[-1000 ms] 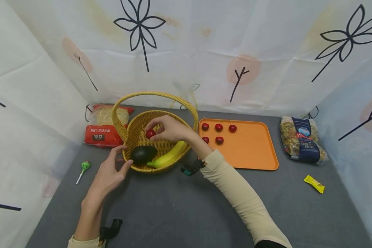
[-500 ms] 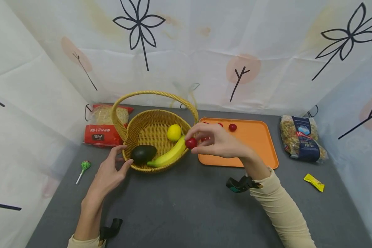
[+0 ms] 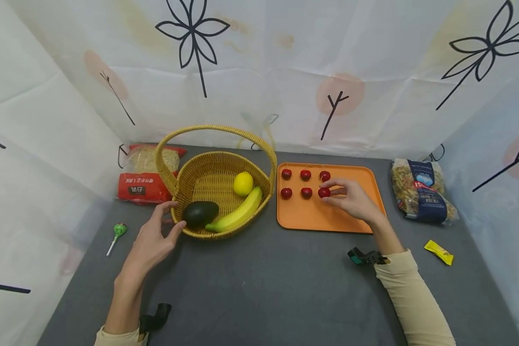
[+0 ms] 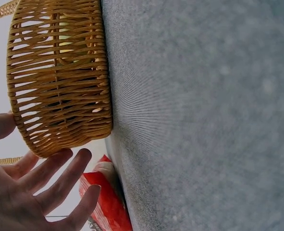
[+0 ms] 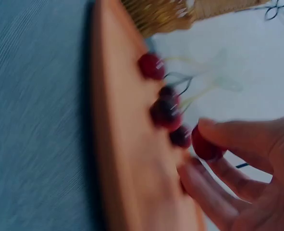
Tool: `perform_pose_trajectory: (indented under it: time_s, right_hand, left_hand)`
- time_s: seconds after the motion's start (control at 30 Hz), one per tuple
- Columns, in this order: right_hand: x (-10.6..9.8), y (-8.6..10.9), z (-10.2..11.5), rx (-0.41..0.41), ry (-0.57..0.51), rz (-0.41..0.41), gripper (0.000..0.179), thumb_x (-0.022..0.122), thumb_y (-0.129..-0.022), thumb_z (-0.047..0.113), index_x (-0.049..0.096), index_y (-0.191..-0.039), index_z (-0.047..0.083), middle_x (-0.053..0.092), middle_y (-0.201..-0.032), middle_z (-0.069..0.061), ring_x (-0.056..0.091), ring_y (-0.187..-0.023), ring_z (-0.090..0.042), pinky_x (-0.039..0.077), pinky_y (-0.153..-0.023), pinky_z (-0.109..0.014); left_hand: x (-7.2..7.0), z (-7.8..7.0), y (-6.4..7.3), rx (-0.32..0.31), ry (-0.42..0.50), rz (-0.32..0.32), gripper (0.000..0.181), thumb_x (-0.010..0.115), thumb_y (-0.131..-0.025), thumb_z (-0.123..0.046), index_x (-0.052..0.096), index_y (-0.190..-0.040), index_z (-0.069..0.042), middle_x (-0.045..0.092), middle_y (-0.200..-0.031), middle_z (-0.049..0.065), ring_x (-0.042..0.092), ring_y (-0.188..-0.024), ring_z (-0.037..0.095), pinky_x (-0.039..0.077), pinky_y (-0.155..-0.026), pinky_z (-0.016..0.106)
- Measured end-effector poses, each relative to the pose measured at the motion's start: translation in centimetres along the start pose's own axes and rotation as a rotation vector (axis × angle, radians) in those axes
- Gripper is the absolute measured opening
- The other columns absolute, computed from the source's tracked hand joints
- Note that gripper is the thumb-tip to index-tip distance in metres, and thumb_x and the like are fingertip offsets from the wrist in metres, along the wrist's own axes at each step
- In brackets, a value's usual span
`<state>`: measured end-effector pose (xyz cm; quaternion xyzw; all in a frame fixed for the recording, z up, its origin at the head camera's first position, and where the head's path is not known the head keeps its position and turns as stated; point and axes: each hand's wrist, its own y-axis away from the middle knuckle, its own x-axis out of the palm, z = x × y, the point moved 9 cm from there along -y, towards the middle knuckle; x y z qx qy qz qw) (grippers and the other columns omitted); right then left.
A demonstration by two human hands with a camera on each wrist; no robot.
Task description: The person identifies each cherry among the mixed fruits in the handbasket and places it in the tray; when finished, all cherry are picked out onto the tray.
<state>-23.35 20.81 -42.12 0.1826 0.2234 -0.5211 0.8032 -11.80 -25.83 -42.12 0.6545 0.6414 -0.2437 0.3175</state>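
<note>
My right hand [image 3: 352, 198] is over the orange tray [image 3: 354, 222], pinching a red cherry [image 3: 324, 192] between thumb and fingers. In the right wrist view, the pinched cherry [image 5: 206, 143] is close to the others. Several more cherries [image 3: 306, 193] sit on the tray's left half in two rows. My left hand [image 3: 153, 240] touches the left rim of the yellow wicker basket [image 3: 205, 166] with thumb and fingertips. The left wrist view has the fingers spread against the woven wall [image 4: 60, 91]. Inside the basket lie an avocado [image 3: 200, 214], a banana [image 3: 238, 214] and a lemon [image 3: 243, 184].
Behind the basket's left side is a red-and-clear food package [image 3: 144, 187]. A green lollipop [image 3: 119, 230] lies at the left. To the right of the tray are a bag of pasta [image 3: 421, 192] and a small yellow wrapped candy [image 3: 438, 252]. A printed cloth hangs behind.
My right hand has carried the cherry from above the basket rightward to the tray, uncovering the lemon. My left hand has stayed at the basket rim.
</note>
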Motion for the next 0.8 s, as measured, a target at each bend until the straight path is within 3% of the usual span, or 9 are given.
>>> perform_pose_trajectory:
  time_s: [0.13,0.33,0.43,0.63,0.8]
  right_hand:
    - [-0.1,-0.7,-1.9,-0.005,0.1,-0.05,0.038,0.076,-0.101,0.007,0.069,-0.136,-0.004,0.071,-0.134,-0.029,0.072,-0.119,-0.047,0.064,-0.098,-0.051]
    - [0.2,-1.5,-3.1,0.004,0.138,-0.089,0.038,0.079,-0.099,0.007,0.07,-0.135,-0.003,0.073,-0.128,-0.028,0.074,-0.111,-0.041,0.063,-0.09,-0.03]
    - [0.4,-1.5,-3.1,0.003,0.142,-0.084,0.039,0.08,-0.098,0.007,0.07,-0.135,-0.002,0.074,-0.127,-0.028,0.074,-0.111,-0.04,0.062,-0.091,-0.028]
    - [0.3,-1.2,-2.9,0.021,0.143,-0.082,0.043,0.08,-0.098,0.01,0.069,-0.138,-0.001,0.072,-0.13,-0.027,0.072,-0.115,-0.042,0.062,-0.098,-0.049]
    - [0.1,-0.9,-2.9,0.038,0.14,-0.089,0.046,0.081,-0.098,0.013,0.067,-0.141,0.0,0.071,-0.136,-0.028,0.07,-0.122,-0.046,0.057,-0.105,-0.063]
  left_hand:
    - [0.0,0.1,0.1,0.004,0.005,0.002,0.067,0.064,-0.109,-0.034,0.033,-0.164,-0.011,0.045,-0.166,0.026,0.057,-0.141,0.051,0.048,-0.11,0.076]
    - [0.0,0.2,0.2,0.021,0.017,-0.001,0.068,0.063,-0.11,-0.035,0.032,-0.165,-0.01,0.043,-0.167,0.026,0.057,-0.141,0.051,0.047,-0.111,0.076]
    - [0.1,0.2,0.2,0.028,0.014,0.003,0.067,0.063,-0.11,-0.035,0.032,-0.164,-0.01,0.045,-0.166,0.026,0.058,-0.141,0.051,0.047,-0.111,0.076]
    - [0.0,0.0,0.1,0.041,-0.046,0.022,0.066,0.064,-0.11,-0.037,0.035,-0.163,-0.011,0.055,-0.157,0.026,0.064,-0.135,0.047,0.052,-0.102,0.076]
    - [-0.4,-0.4,0.2,0.091,-0.098,0.044,0.067,0.064,-0.109,-0.04,0.037,-0.163,-0.011,0.058,-0.156,0.025,0.067,-0.133,0.044,0.054,-0.097,0.074]
